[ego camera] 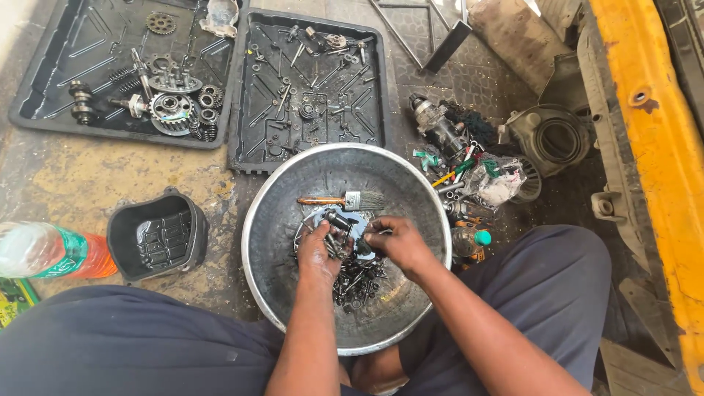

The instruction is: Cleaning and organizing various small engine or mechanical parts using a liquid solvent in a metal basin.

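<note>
Roughly, big to small. Floor (88,183) is stained concrete, person sits on it in dark trousers, knees either side of the hands. Yellow vehicle panel (660,147) runs well off to the right of the right hand. Metal basin (293,187) sits between the knees; both hands are inside it. Two black trays beyond the hands: the left tray (51,81) holds gears and a clutch piece, the right tray (367,81) holds small bolts and pins. Black engine cover (158,235) lies left of the left hand, outside the basin. Plastic bottle (44,249) with orange liquid is farther left. Heap of loose parts (469,169) (motor, plastic bag, bits) lies beyond and right of the right hand.

Left hand (319,253): grip curled narrow around a few dark bolts, fingers closed on them. Right hand (400,242): fingers bent down, tips pinching at a small dark part; exactly what it holds, cannot tell. Hands are just beside each other, nearly touching.

Pile of greasy bolts (359,279) lies in the basin bottom, directly under and just nearer than both hands. Paintbrush (345,199) lies flat in the basin just beyond the hands, bristles pointing right.
</note>
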